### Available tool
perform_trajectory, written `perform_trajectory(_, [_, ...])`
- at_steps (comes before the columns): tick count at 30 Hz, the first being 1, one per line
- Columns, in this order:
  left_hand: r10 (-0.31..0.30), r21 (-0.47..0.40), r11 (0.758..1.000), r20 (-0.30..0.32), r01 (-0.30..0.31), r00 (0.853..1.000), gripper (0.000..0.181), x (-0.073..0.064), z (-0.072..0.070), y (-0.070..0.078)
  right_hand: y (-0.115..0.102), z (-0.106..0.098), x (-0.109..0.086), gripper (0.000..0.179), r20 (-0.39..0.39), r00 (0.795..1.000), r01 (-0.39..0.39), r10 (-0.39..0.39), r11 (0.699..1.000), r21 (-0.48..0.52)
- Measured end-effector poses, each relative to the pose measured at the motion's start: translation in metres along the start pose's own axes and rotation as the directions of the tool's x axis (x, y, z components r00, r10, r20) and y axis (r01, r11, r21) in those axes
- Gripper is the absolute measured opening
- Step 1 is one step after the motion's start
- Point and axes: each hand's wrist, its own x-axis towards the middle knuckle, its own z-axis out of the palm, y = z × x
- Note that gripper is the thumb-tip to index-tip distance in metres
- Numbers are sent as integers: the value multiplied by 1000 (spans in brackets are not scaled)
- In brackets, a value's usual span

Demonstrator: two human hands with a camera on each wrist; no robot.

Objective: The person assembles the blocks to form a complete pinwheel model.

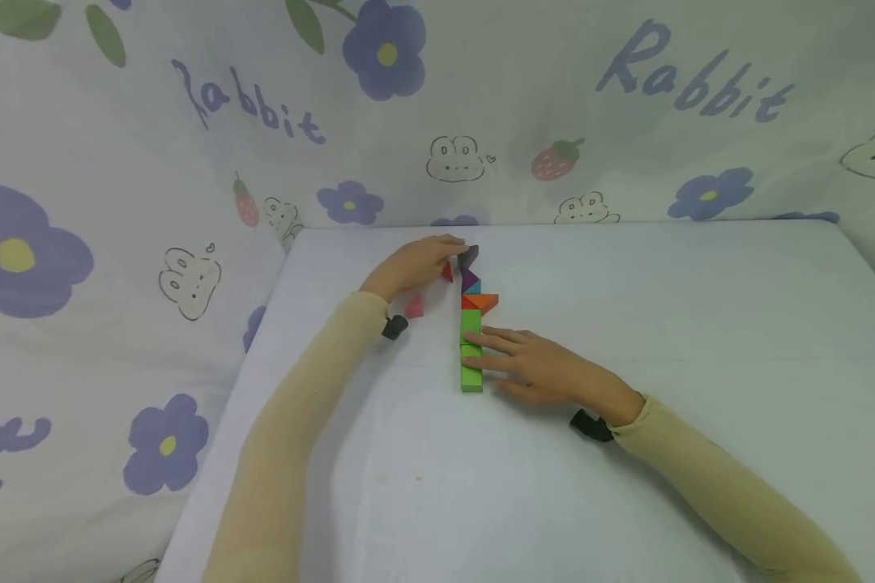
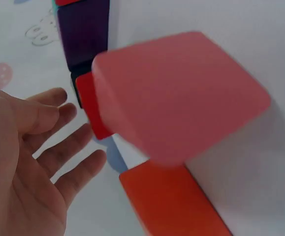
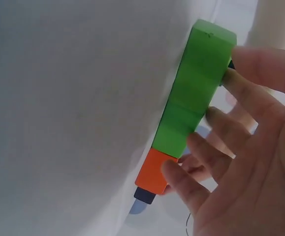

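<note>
A row of colored blocks runs away from me in the head view: two green blocks (image 1: pixel 471 380) in front, then a red piece (image 1: pixel 469 304), an orange triangular block (image 1: pixel 488 300), a blue piece (image 1: pixel 474 287), a purple block (image 1: pixel 470 279) and a dark block (image 1: pixel 470 257) at the far end. My right hand (image 1: pixel 547 368) lies along the green blocks, fingers extended and touching them. At the far end, the left hand (image 1: pixel 419 265) has its fingertips by the dark block, fingers loosely bent. Beside it are a red block (image 1: pixel 448 272) and a pink block (image 1: pixel 415 307).
A white-covered table (image 1: pixel 401 502) holds the row. Behind it hangs a printed cloth (image 1: pixel 510 97) with flowers, rabbits and strawberries. Each wrist carries a small black camera, one by the left sleeve (image 1: pixel 395 327) and one by the right sleeve (image 1: pixel 591 425).
</note>
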Motion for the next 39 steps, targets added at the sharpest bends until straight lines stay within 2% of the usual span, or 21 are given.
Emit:
perform_trajectory(5, [-13,21,1000,37,12,999,48,1,4,4,-3,0,1,53,34,999,-20,19,1000,16])
perform_trajectory(13, [-62,70,996,10,61,998,45,-5,0,1,-6,-3,0,53,38,999,-31,30,999,39])
perform_trajectory(23, [-81,19,997,4,81,997,58,-10,9,-2,-6,-2,1,55,29,999,-27,26,999,30])
perform_trajectory(28, [-96,-11,995,-28,96,995,55,-23,12,-6,-6,-2,0,56,22,1000,-18,18,1000,17])
perform_trajectory(34, [-73,-53,996,-103,67,992,50,-43,16,-21,-5,-1,-1,55,5,1000,-12,12,1000,3])
perform_trajectory(39, [-78,-85,994,-154,66,985,47,-58,20,-33,-5,-2,-1,55,1,1000,-10,10,1000,9])
